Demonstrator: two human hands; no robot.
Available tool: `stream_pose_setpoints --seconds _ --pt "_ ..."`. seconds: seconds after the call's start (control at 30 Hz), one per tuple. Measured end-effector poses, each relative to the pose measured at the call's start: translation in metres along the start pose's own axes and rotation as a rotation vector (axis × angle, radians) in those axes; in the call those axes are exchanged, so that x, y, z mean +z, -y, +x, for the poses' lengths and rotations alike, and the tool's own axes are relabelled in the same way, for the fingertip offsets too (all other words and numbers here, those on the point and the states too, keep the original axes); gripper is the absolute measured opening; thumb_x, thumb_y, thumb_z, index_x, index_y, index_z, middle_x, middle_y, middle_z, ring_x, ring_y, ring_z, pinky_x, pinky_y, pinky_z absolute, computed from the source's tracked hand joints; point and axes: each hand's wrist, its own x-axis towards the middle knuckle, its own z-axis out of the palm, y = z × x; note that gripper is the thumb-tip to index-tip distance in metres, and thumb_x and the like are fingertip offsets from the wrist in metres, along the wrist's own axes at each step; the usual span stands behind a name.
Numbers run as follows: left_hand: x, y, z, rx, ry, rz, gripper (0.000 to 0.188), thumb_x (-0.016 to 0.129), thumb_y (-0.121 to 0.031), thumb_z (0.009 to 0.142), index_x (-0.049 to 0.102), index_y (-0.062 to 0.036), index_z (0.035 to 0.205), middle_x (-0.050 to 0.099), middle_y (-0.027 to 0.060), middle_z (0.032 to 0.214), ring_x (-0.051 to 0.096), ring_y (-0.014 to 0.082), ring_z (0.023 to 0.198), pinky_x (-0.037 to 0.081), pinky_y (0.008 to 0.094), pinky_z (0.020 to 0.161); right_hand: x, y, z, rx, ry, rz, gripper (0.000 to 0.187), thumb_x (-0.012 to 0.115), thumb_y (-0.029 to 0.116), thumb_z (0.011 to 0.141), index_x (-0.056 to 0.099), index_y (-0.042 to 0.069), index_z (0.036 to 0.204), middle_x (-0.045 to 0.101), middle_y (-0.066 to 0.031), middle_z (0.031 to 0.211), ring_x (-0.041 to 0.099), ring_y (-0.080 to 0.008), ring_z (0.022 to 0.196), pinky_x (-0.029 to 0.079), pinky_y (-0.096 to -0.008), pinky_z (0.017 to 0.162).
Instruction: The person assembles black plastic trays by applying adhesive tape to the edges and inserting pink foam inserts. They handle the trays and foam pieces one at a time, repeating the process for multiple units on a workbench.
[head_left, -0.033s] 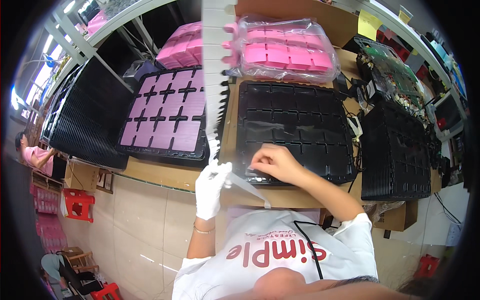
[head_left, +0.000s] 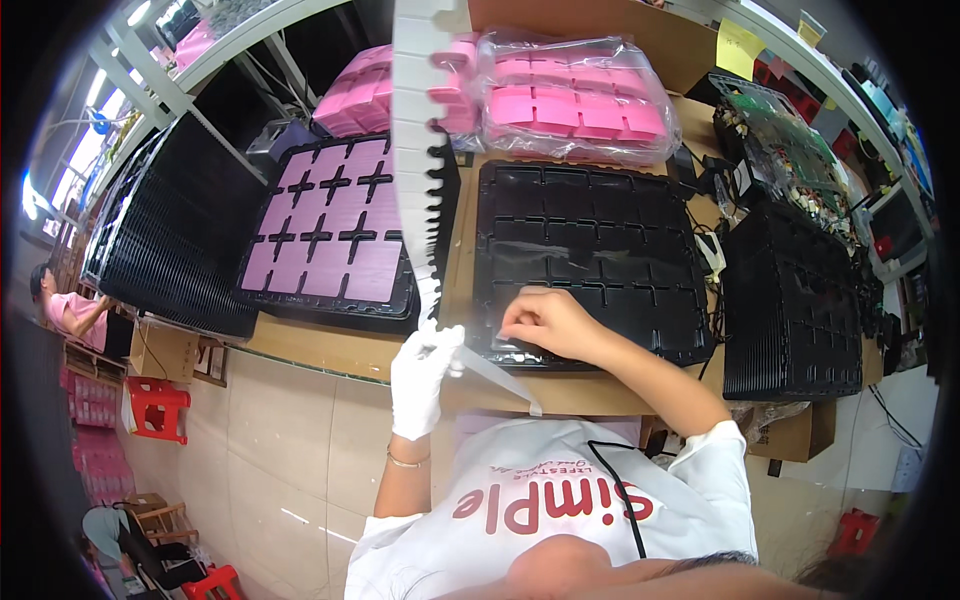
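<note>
My left hand (head_left: 428, 378), in a white glove, pinches a long whitish strip (head_left: 408, 150) with a row of notches along its right edge. The strip rises upright past the top of the view, and a short tail (head_left: 500, 378) of it slants down to the right below the glove. My bare right hand (head_left: 548, 322) is closed in a pinch over the near left part of a black compartment tray (head_left: 600, 240). At its fingertips is a small clear piece (head_left: 503, 335), too small to make out fully. The tray lies on the brown table, with a shiny clear patch on its surface.
To the left lies a black tray with mauve pads (head_left: 330, 220), beside a tall stack of black trays (head_left: 170, 230). Bagged pink pieces (head_left: 575, 100) are at the back. Another tray stack (head_left: 790, 310) stands right, with circuit boards (head_left: 780, 125) behind it. A co-worker (head_left: 75, 310) is far left.
The upper part of the notched strip has swung slightly left and bows more. Both my hands stay in nearly the same place.
</note>
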Motion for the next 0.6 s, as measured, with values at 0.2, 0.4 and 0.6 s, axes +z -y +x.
stream_pose_setpoints --seconds 0.2,0.4,0.6 --pt "-0.004 0.013 -0.001 -0.007 0.065 -0.013 0.024 0.075 -0.016 0.086 0.066 0.0003 0.101 0.068 0.0053 0.088 0.059 0.0071 0.066 0.049 0.0217 0.061 0.006 -0.005 0.015 -0.016 0.118 -0.231 0.018 0.071 0.016 0.08 0.061 0.001 0.082 0.061 -0.0125 0.069 0.06 -0.0283 0.064 0.048 -0.0396 0.062" --pt "0.009 0.012 0.002 -0.073 0.076 -0.028 0.017 0.077 -0.015 0.084 0.063 -0.0052 0.086 0.066 0.0044 0.082 0.057 0.0076 0.061 0.047 0.0217 0.057 0.01 -0.012 0.019 0.021 0.121 -0.275 0.017 0.067 0.014 0.078 0.06 -0.002 0.081 0.064 -0.0166 0.072 0.065 -0.0325 0.069 0.051 -0.0416 0.067" --pt "0.01 0.01 0.004 -0.107 0.122 -0.014 0.018 0.076 -0.014 0.084 0.061 -0.0059 0.082 0.067 0.0057 0.087 0.058 0.0075 0.063 0.047 0.0212 0.058 0.009 -0.013 0.022 0.055 0.153 -0.285 0.018 0.068 0.014 0.077 0.063 -0.003 0.081 0.065 -0.0181 0.074 0.066 -0.0343 0.071 0.052 -0.042 0.068"
